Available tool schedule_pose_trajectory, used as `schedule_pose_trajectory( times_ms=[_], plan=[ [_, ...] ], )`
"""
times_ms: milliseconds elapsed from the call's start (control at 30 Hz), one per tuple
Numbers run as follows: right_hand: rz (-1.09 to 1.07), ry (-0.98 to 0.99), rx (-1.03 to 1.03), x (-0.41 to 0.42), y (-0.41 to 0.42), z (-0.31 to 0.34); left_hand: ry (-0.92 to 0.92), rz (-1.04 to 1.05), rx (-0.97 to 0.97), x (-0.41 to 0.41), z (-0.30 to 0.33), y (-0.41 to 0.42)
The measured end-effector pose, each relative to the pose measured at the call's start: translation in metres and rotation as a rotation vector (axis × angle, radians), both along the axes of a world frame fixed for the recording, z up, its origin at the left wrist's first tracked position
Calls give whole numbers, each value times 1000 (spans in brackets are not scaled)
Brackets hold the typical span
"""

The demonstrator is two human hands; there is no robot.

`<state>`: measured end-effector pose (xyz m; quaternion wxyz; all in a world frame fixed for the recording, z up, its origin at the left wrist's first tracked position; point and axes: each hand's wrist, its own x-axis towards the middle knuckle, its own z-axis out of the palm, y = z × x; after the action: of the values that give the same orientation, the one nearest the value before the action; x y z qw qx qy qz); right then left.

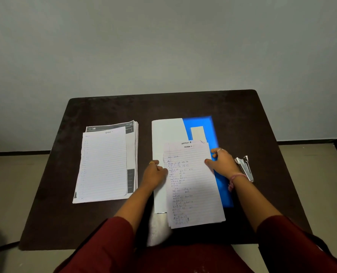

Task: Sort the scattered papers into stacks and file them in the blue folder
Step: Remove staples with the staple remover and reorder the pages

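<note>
You sit at a dark table (183,107) with the blue folder (209,125) lying open before you, its white inner flap (167,133) turned to the left and the blue cover showing on the right. A stack of handwritten lined papers (193,186) lies on the folder, a little tilted, and its lower edge reaches past the folder toward you. Your left hand (155,172) holds the left edge of this stack with curled fingers. Your right hand (221,162) grips the right edge, thumb on top of the page. Well apart on the left side of the table rests a second stack of papers (106,164), with a lined sheet on top. A metal stapler (245,167) lies just beside your right wrist.
</note>
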<state>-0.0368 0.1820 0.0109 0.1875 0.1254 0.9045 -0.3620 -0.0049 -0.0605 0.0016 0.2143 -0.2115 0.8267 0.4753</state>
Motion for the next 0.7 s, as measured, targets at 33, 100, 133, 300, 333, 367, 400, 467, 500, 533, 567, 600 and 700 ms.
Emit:
schedule_pose_trajectory(
  times_ms=[33, 100, 133, 300, 333, 367, 400, 467, 500, 533, 567, 600, 700],
  plan=[
    [-17, 7, -12, -4, -3, -1, -1, -6, -12, -4, 1, 0],
    [-59, 4, -43, -11, -7, -2, -8, -21, -42, -10, 2, 0],
    [-83, -1, -61, -14, -8, -3, -12, -31, -61, -12, 3, 0],
    [-232, -41, -116, -27, -10, -10, -9, -47, -94, -19, -2, -2],
    [-233, -36, -96, -29, -11, -12, -13, -47, -93, -20, -4, -4],
    [-239, -34, -88, -28, -12, -12, -12, -47, -92, -20, -6, -5],
    [-243, -31, -87, -25, -12, -12, -10, -48, -89, -20, -6, -5],
    [-259, -28, -93, -22, -11, -13, -13, -42, -82, -19, -8, -6],
    [-268, -20, -95, -20, -10, -14, -17, -33, -78, -19, -9, -7],
    [-269, -3, -95, -18, -8, -15, -23, -20, -69, -18, -11, -8],
    [-264, 15, -90, -15, -7, -14, -27, -3, -57, -17, -13, -9],
    [-256, 33, -88, -13, -6, -15, -34, 6, -49, -16, -15, -10],
    [-223, 72, -81, -8, -2, -16, -50, -6, -50, -16, -18, -11]
  ],
)
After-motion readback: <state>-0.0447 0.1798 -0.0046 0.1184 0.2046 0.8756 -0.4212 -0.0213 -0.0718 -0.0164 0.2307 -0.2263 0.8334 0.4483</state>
